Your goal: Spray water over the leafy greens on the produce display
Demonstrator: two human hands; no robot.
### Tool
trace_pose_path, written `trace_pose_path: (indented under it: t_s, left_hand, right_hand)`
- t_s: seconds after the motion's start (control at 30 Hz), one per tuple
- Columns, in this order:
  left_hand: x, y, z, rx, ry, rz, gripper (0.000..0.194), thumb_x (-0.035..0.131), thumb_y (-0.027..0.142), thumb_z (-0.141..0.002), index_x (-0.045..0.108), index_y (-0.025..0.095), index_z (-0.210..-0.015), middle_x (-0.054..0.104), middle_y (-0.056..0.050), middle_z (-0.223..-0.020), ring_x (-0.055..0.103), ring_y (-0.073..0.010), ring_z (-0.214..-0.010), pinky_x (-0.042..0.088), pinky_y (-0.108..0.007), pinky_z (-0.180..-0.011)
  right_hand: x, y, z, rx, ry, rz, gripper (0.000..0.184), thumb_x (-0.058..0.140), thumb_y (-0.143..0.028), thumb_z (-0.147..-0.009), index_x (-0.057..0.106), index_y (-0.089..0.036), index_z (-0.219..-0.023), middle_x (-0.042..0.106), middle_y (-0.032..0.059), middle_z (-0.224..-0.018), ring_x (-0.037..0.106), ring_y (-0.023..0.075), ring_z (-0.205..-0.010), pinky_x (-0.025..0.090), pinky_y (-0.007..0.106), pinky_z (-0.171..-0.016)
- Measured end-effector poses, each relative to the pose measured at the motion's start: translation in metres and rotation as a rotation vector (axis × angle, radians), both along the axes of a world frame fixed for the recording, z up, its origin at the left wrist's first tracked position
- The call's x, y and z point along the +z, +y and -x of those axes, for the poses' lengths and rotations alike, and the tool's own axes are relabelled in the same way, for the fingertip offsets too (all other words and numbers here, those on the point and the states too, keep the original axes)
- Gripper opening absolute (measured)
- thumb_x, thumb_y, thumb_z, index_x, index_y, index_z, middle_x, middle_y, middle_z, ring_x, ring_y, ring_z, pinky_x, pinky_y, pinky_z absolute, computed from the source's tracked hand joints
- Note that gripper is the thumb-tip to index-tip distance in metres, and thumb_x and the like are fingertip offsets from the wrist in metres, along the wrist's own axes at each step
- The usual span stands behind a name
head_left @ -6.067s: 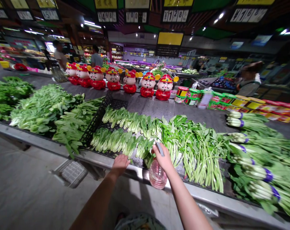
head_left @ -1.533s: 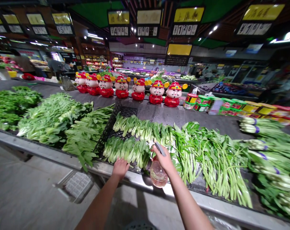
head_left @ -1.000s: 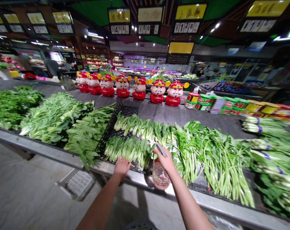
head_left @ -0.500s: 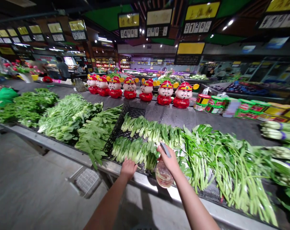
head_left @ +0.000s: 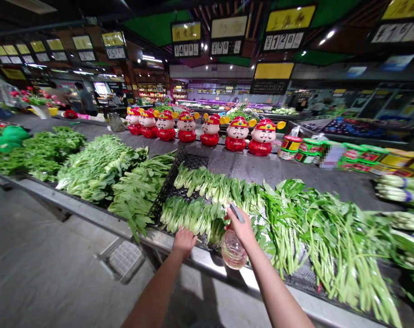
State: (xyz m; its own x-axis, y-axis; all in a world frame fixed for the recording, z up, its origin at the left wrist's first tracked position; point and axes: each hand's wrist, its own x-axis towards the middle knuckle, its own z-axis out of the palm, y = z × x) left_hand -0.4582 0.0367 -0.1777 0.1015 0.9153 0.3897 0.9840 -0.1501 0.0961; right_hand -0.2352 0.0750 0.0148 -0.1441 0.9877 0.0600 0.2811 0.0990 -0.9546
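My right hand (head_left: 241,224) is wrapped around the neck of a clear spray bottle (head_left: 234,250) with a grey top (head_left: 237,213). Pale liquid shows inside the bottle, which hangs over the display's front edge. My left hand (head_left: 185,242) rests at that edge, its thumb out to the right and its fingertips hardly visible against the greens. Just beyond it lies a front row of bok choy (head_left: 183,215) in a black mesh tray (head_left: 163,193). A second row of bok choy (head_left: 220,184) lies behind.
Long-stemmed leafy greens (head_left: 330,232) spread to the right; narrow-leaved bunches (head_left: 140,184) and frilly greens (head_left: 90,168) lie left. Several red figurines (head_left: 237,134) and stacked tubs (head_left: 309,150) line the back. A metal rail (head_left: 90,214) runs along the front. A crate (head_left: 122,258) sits below.
The view has shifted very slightly. Both hands and the spray bottle keep nearly the same places over the bok choy.
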Motion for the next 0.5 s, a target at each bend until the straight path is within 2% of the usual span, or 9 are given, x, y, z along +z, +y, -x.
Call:
trace_pose_path:
  t_s: [0.1, 0.23, 0.37, 0.5]
  left_hand:
    - [0.003, 0.0, 0.0, -0.001, -0.003, 0.016, 0.036, 0.033, 0.036, -0.091, 0.063, 0.02, -0.08, 0.068, -0.009, -0.082, 0.06, -0.024, -0.094, 0.032, -0.049, -0.104]
    - [0.008, 0.001, -0.001, 0.018, -0.016, 0.09, 0.034, 0.036, 0.036, -0.09, 0.064, 0.019, -0.081, 0.068, -0.01, -0.084, 0.06, -0.0244, -0.095, 0.032, -0.049, -0.104]
    - [0.015, 0.002, 0.0, 0.01, -0.032, 0.184, 0.034, 0.036, 0.037, -0.09, 0.064, 0.018, -0.089, 0.068, -0.009, -0.097, 0.054, -0.0256, -0.112, 0.033, -0.045, -0.104]
    - [0.019, -0.003, 0.005, 0.009, -0.026, 0.185, 0.037, 0.032, 0.038, -0.091, 0.062, 0.018, -0.098, 0.066, -0.008, -0.108, 0.043, -0.0245, -0.126, 0.026, -0.045, -0.109]
  right_hand:
    - [-0.001, -0.002, -0.002, 0.0, -0.011, -0.006, 0.055, 0.046, -0.06, -0.081, 0.058, -0.018, -0.115, 0.066, 0.0066, -0.077, 0.063, 0.0194, -0.049, 0.055, 0.038, -0.05]
    - [0.002, -0.007, -0.005, 0.004, -0.014, -0.023, 0.055, 0.047, -0.061, -0.08, 0.057, -0.019, -0.115, 0.067, 0.0089, -0.087, 0.063, 0.0191, -0.052, 0.055, 0.038, -0.051]
    - [0.008, -0.011, -0.007, 0.018, -0.001, -0.02, 0.055, 0.046, -0.061, -0.081, 0.057, -0.019, -0.114, 0.066, 0.0096, -0.092, 0.064, 0.0185, -0.054, 0.056, 0.038, -0.054]
    - [0.009, -0.015, -0.008, 0.033, -0.01, -0.035, 0.05, 0.047, -0.061, -0.08, 0.06, -0.019, -0.105, 0.066, 0.0091, -0.091, 0.063, 0.0182, -0.052, 0.055, 0.037, -0.051]
